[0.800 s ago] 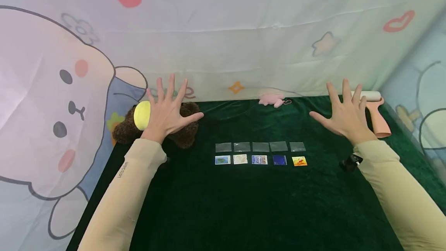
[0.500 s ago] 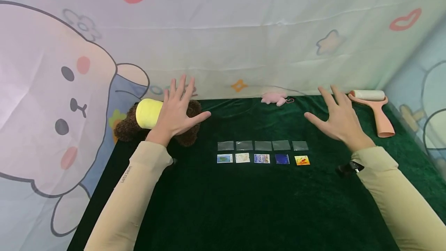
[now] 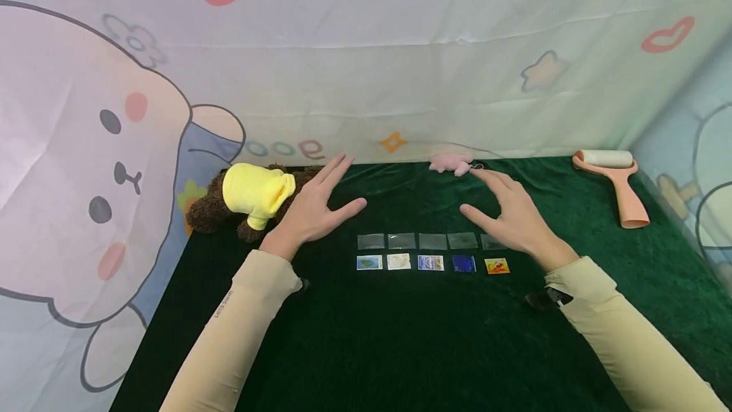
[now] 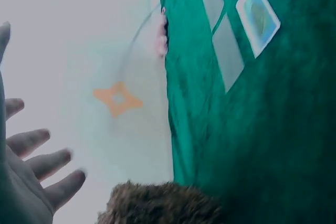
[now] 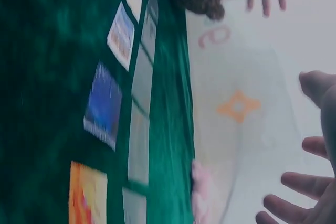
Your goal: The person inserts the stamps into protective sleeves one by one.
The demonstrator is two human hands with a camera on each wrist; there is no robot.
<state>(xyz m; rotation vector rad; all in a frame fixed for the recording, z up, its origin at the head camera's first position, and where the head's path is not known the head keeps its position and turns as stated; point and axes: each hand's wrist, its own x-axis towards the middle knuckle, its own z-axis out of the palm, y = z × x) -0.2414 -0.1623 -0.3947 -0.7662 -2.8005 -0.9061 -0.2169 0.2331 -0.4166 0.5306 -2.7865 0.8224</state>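
Look, both hands have straight fingers and hold nothing. The left hand (image 3: 313, 212) is near a brown stuffed toy (image 3: 257, 191) in a yellow shirt. The right hand (image 3: 517, 221) partly hides the last of five clear plastic pieces (image 3: 433, 242), lined up on the green cloth (image 3: 423, 342). Five little picture cards (image 3: 431, 263) lie just beside them, nearer the person.

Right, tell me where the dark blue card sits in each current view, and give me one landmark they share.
Head: dark blue card, right of centre, below mid-height.
Left wrist: not in the picture.
Right wrist: dark blue card, left of centre, around mid-height.
Shared landmark: the orange star printed on the backdrop.
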